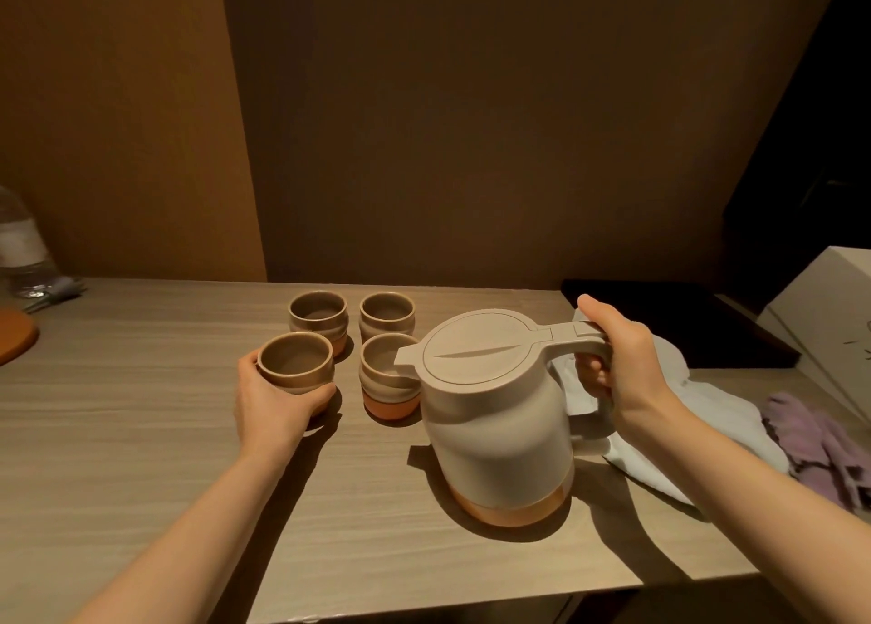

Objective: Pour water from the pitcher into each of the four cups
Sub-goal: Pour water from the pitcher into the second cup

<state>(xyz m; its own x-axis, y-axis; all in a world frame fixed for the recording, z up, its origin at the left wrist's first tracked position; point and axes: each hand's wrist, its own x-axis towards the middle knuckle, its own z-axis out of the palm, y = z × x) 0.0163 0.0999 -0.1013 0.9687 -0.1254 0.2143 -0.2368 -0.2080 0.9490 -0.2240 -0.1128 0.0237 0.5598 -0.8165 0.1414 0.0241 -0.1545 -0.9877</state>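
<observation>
A beige pitcher [495, 416] with an orange base and a closed lid stands upright on the wooden table [141, 435]. My right hand [617, 364] grips its handle, thumb on the lid lever. Left of it stand ribbed beige cups with orange bases in a two-by-two group. My left hand [271, 402] wraps around the near left cup [294, 362]. The near right cup [384, 378] sits just under the pitcher's spout. The far left cup [318, 315] and far right cup [386, 315] stand behind. The cups' insides look dry.
A white cloth [697, 416] and a purple cloth [820, 444] lie right of the pitcher. A dark tray [674, 322] and a white box [829, 312] sit at the back right. A plastic bottle [21, 246] and an orange pad [14, 336] are at far left. A wall stands close behind.
</observation>
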